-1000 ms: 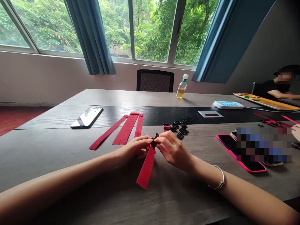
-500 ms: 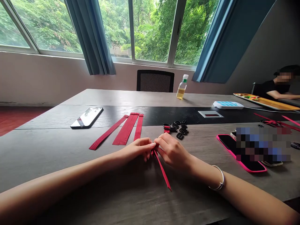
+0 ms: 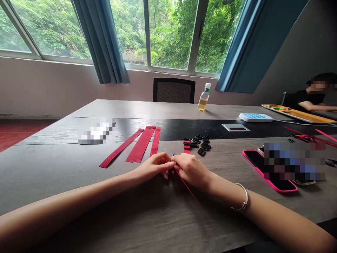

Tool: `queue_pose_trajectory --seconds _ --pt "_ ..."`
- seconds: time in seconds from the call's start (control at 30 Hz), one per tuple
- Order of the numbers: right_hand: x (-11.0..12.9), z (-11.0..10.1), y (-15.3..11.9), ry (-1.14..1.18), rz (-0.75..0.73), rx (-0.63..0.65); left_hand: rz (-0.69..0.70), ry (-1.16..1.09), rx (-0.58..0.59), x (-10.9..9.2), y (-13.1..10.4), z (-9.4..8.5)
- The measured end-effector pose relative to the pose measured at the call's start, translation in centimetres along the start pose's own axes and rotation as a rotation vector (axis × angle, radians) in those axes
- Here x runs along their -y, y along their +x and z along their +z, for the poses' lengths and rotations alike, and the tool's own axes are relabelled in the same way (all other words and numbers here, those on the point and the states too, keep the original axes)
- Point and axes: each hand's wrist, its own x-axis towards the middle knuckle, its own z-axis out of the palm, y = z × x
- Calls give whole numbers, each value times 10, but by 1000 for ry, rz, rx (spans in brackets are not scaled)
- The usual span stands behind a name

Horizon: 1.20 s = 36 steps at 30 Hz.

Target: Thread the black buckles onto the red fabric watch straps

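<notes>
- Two bare hands, left hand [image 3: 159,164] and right hand [image 3: 193,171], meet above the tabletop [image 3: 86,225]; this meeting point serves as the centre of the clock.
- Left hand: thumb and index finger pinch the held strap [image 3: 188,188] at a small dark piece [image 3: 174,154], the other fingers curling loosely beneath. Its grip appears to steady the work.
- Right hand: fingers bunched together, their tips pinching at the same spot against the left. Which layer each hand grips is hidden; so close a hold presumably suits so small a part.
- Held strap: in the fingertips at the centre, its tail hanging toward 5 o'clock and seen nearly edge-on, hence the thin line.
- At 10 to 11 o'clock, red strips [image 3: 140,146] lie flat and fanned, the left one slanting away, a layout that probably keeps each distinct.
- At 1 o'clock, just beyond the right hand, lies a buckled strap [image 3: 186,149], red with a black fitting at its far end.
- At 2 o'clock, loose buckles [image 3: 202,151] sit heaped beside it, likely grouped for easy reach.
- At 3 o'clock, well apart, rests a pink-edged phone [image 3: 280,181], seemingly kept outside the working area.
</notes>
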Motion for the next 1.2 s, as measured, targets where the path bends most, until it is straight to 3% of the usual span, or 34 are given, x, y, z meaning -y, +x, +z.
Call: queue_pose_trajectory --seconds 0.2,0.37,0.47,0.6,0.77,0.93,1.07,1.2 --pt "-3 -1 2 99 -7 -6 -14 32 40 -6 -3 2" --pt "-13 -11 -2 347 -145 -56 -24 52 134 -12 -4 -2" --pt "-25 -25 -4 404 -223 1 -71 40 218 -14 -2 -6" --pt "-34 -34 -5 351 -288 -2 -103 8 229 -14 0 -8" --pt "-24 -20 -5 146 -276 -174 -103 -25 194 -13 -1 -4" --pt "-8 -10 -5 -66 -207 -154 -58 -23 160 -8 1 -3" --pt "-3 -6 -5 -42 -162 -123 -57 -49 170 -5 1 -4" --pt "-8 -12 -4 140 -179 -107 -35 -46 217 -9 1 -3"
